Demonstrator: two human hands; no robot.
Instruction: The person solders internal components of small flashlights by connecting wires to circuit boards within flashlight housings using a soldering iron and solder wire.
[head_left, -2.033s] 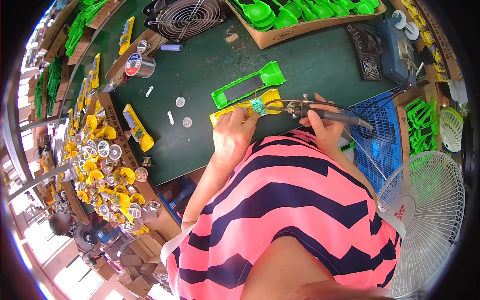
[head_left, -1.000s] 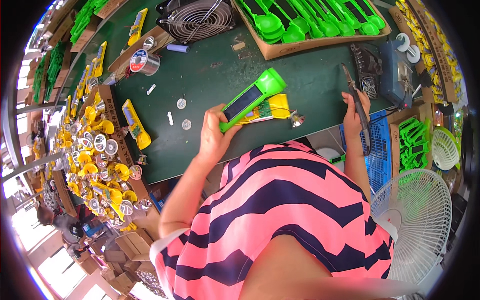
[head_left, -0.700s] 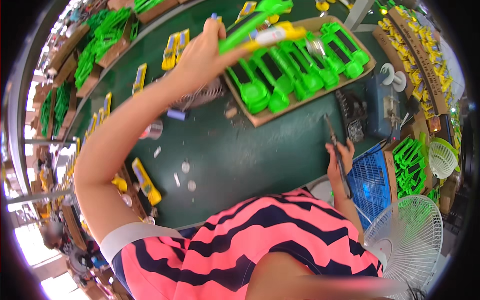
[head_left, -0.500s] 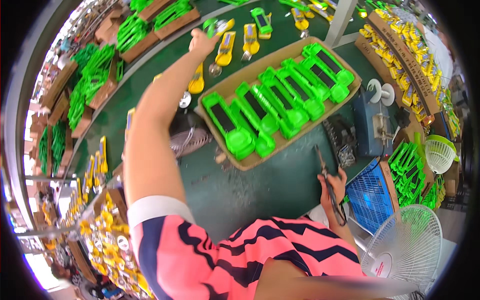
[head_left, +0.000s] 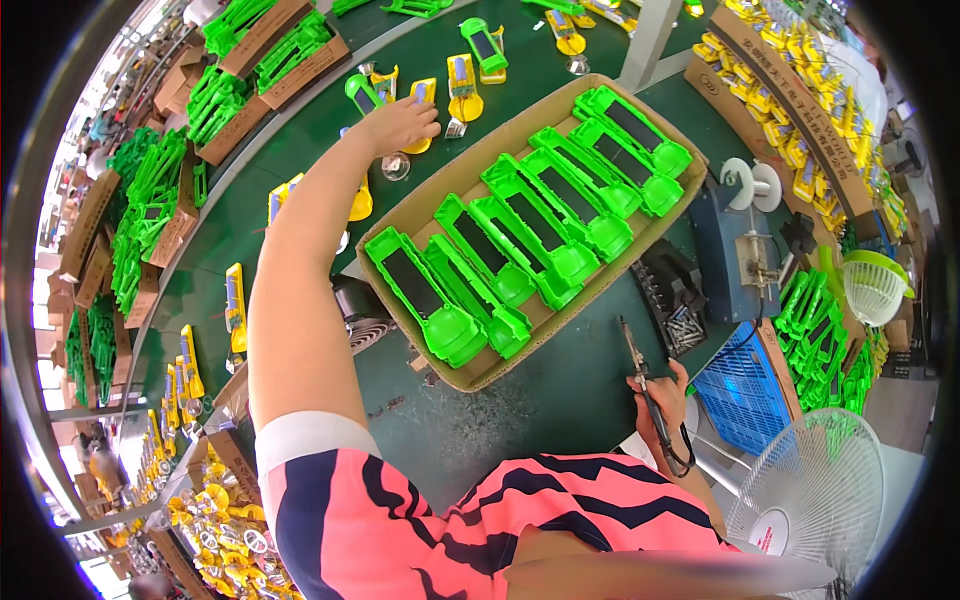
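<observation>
- My left hand (head_left: 400,122) is stretched way out over the green tabletop (head_left: 520,400), fingers loosely curled on a yellow flashlight shell (head_left: 420,100) just past the cardboard tray (head_left: 470,372).
- Looks like light, stiff moulded plastic, probably a bit slick, so I'd pinch it across the narrow handle.
- My right hand (head_left: 662,402) is closed round the soldering iron (head_left: 640,370), tip up, near my body.

Dark green tabletop (head_left: 560,390), running far ahead. Resting on it: shallow cardboard tray (head_left: 470,372) of green torches (head_left: 520,235) in the middle, small black fan (head_left: 362,312) just left of it, loose yellow torches (head_left: 462,88) beyond, cardboard boxes (head_left: 285,50) of green parts along the left edge, blue machine (head_left: 735,265) at right.
</observation>
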